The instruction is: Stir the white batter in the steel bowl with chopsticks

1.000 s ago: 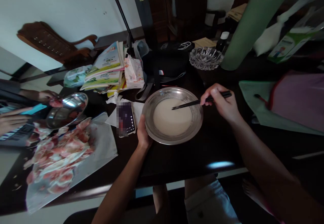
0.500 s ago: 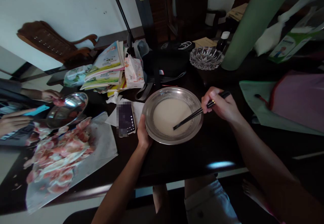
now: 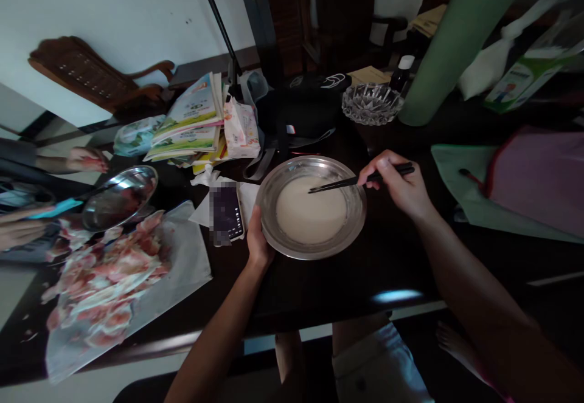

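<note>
A wide metal bowl [image 3: 269,220] of milky off-white liquid [image 3: 310,214] stands on the dark table in front of me. My left hand [image 3: 259,242] grips the bowl's left rim, thumb on the edge and fingers hidden underneath. Dark chopsticks [image 3: 340,183] are held in my right hand [image 3: 395,181] at the bowl's right side. They slant left across the bowl, with their tips at the liquid, toward its far side; whether the tips are dipped I cannot tell. A phone [image 3: 227,213] lies on white paper left of the bowl.
At left, another person's hands [image 3: 84,158] work near a second metal bowl [image 3: 121,199], one with a blue-handled tool [image 3: 57,207]. Reddish-white peels [image 3: 114,275] cover a plastic sheet. Behind stand books [image 3: 191,117], a tissue pack [image 3: 241,126], a glass dish [image 3: 371,104] and a green bottle [image 3: 460,44].
The chopstick tips have moved from the near part of the liquid to the far part, and my right hand has tilted. The other person's hands have shifted left, away from their bowl.
</note>
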Action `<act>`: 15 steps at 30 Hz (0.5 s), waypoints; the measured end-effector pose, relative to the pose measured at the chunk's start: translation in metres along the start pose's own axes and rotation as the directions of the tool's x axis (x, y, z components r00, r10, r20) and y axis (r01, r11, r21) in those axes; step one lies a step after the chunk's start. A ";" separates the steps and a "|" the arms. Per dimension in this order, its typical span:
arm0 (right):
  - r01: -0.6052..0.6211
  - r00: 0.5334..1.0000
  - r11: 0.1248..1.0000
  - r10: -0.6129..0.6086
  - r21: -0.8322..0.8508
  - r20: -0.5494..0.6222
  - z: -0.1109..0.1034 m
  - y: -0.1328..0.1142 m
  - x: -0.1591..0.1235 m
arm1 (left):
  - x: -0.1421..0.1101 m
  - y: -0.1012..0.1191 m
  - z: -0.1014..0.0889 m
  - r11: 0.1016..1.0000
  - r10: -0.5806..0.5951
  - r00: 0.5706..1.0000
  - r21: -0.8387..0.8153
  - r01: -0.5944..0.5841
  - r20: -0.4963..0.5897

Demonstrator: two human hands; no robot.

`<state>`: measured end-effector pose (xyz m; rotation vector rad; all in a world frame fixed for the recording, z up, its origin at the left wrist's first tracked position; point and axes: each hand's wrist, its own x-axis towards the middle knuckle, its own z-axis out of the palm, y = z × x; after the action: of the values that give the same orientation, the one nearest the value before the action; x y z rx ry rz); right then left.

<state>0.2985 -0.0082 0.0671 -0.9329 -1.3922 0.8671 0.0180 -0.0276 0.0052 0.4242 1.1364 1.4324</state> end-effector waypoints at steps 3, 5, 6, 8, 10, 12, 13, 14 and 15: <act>0.005 0.991 0.999 0.001 0.046 -0.131 -0.005 -0.002 0.003 | -0.001 0.000 0.002 1.000 -0.004 1.000 -0.009 0.004 -0.029; -0.005 0.988 0.996 0.019 0.092 -0.155 -0.007 -0.003 0.004 | -0.001 0.000 0.002 1.000 0.019 0.999 -0.005 -0.019 -0.027; -0.011 0.990 0.993 0.028 0.118 -0.141 -0.007 -0.004 0.005 | -0.001 0.000 0.002 1.000 0.029 0.999 0.001 -0.029 -0.015; -0.031 0.996 0.986 0.045 0.165 -0.080 -0.006 -0.003 0.004 | -0.002 0.000 0.002 0.999 0.030 0.999 0.013 -0.030 0.012; -0.064 0.998 0.978 0.063 0.198 0.008 -0.003 -0.002 0.002 | -0.001 0.000 0.001 1.000 0.015 1.000 0.018 -0.015 0.015; -0.104 0.991 0.976 0.084 0.193 0.106 0.000 0.000 -0.001 | -0.001 -0.001 0.000 1.000 0.013 1.000 0.019 -0.013 0.007; -0.115 0.985 0.977 0.088 0.178 0.151 0.002 0.001 -0.002 | 0.000 -0.001 0.000 1.000 0.018 1.000 0.021 -0.018 0.007; -0.118 0.978 0.981 0.088 0.156 0.189 0.004 0.002 -0.004 | 0.000 -0.001 -0.001 0.999 0.022 1.000 0.024 -0.022 0.011; -0.115 0.972 0.985 0.084 0.132 0.218 0.005 0.003 -0.005 | 0.000 -0.001 -0.001 0.999 0.023 1.000 0.027 -0.024 0.018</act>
<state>0.2931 -0.0112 0.0621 -0.8233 -1.4510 1.1552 0.0178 -0.0277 0.0035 0.4699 1.1416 1.4324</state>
